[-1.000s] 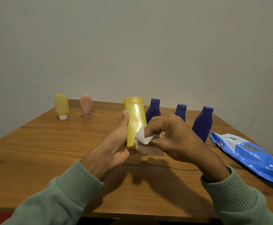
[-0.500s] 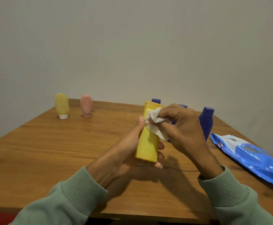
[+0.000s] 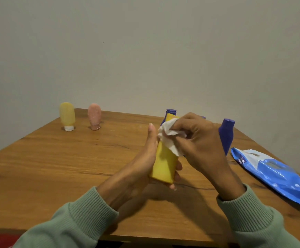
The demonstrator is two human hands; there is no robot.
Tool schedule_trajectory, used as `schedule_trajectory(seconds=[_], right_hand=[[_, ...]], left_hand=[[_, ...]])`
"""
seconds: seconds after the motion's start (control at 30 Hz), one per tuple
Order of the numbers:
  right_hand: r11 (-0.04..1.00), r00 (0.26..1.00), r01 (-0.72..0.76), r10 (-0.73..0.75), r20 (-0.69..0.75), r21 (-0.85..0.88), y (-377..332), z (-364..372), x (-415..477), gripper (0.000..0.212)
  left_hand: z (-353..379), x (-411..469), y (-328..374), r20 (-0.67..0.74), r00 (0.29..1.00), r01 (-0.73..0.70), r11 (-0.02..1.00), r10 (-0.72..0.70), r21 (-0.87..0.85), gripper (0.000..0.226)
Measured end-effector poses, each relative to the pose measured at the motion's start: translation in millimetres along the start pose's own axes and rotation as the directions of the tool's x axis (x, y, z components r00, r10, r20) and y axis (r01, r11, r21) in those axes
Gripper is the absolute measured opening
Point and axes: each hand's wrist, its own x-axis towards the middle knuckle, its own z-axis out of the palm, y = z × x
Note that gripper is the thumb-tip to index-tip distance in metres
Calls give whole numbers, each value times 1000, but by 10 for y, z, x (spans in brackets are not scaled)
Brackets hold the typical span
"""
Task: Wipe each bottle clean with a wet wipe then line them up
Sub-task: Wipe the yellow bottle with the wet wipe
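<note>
Only one camera is at work, a wide-angle one worn on the person's head, facing forward and a little down across the table (image 3: 56,167). It sits close in: the left hand (image 3: 138,169) and right hand (image 3: 201,140) fill the lower middle of the frame, with the sleeves (image 3: 85,221) running off the bottom edge. The table's far edge crosses mid-frame, and the wall (image 3: 145,51) takes the upper half.

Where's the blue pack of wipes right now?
Head view: the blue plastic wipes pack lies flat near the wooden table's right edge, right of the nearest dark blue bottle.
</note>
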Motion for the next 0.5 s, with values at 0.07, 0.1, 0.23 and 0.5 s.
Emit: schedule_trajectory(seconds=[0.07, 0.1, 0.23, 0.5], right_hand=[[1000, 994, 23, -24, 111, 6, -82, 42, -28, 13], [999, 985, 42, -42, 166, 1, -118, 60, -38, 14], [998, 950, 58, -44, 309, -34, -154, 31, -28, 14], [999, 998, -41, 42, -51, 35, 18, -50, 64, 16]], left_hand=[[-27, 21, 52, -48, 999, -23, 998, 20, -61, 89], [-41, 25, 86, -68, 997, -46, 993, 39, -108, 89], [-61, 5, 170, -100, 988, -136, 971, 118, -198, 79], [-50, -15, 108, 105, 992, -44, 984, 63, -174, 82]])
